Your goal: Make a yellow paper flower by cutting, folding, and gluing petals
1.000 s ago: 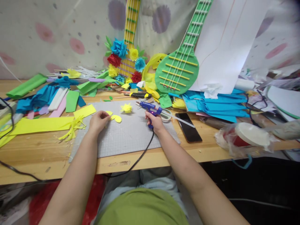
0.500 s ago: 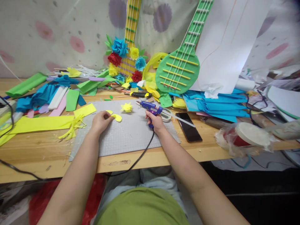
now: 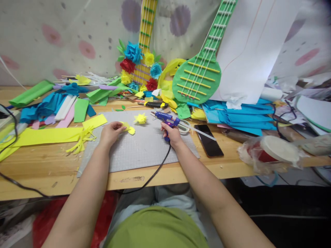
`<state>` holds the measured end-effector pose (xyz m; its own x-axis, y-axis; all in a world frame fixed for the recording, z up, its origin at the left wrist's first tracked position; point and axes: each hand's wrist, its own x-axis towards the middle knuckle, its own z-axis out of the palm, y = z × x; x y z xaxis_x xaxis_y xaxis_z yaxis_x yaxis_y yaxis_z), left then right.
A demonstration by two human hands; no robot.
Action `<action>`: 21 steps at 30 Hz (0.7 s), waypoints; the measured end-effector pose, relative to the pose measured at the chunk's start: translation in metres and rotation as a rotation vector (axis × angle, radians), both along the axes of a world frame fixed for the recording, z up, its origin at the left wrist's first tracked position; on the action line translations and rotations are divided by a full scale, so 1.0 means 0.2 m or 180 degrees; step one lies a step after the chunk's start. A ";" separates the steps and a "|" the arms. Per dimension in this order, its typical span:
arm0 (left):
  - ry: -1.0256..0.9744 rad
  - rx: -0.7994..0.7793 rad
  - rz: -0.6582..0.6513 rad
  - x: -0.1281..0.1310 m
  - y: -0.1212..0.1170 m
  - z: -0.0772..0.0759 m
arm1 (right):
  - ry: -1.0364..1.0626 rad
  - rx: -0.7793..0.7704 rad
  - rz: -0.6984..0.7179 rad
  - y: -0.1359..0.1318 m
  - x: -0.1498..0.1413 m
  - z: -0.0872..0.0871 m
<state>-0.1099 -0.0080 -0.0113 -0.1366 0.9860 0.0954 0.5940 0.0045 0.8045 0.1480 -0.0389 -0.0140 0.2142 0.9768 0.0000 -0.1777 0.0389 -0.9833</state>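
My left hand rests on the grey cutting mat and pinches small yellow paper petals between thumb and fingers. My right hand is closed round the handle of a blue hot glue gun, its nozzle pointing left; the black cord trails off the table's front edge. A small yellow paper flower lies on the mat between the two hands, just beyond them.
A black phone and scissors lie right of the mat. Yellow paper strips lie at left, blue sheets at right. A green paper guitar, a yellow flowered guitar and a bagged roll stand around.
My left hand has taken up the yellow petals from the mat and lifted them slightly. The right hand with the glue gun has stayed put.
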 end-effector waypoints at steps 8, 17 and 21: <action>0.0615 0.0681 0.0095 -0.02 0.02 -0.01 | -0.0056 -0.0079 -0.0025 0.00 0.00 0.01; -0.0687 0.0201 0.0065 0.18 -0.08 0.07 | -0.0830 0.0008 0.0241 -0.03 -0.02 0.00; -0.0860 -0.0175 -0.0073 0.27 -0.11 0.06 | -0.1221 -0.0056 0.0339 -0.05 -0.02 0.01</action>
<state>-0.0566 -0.0309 0.0016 -0.1274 0.9918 0.0048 0.3584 0.0416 0.9326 0.1439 -0.0485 -0.0127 0.0993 0.9941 0.0432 0.2003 0.0225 -0.9795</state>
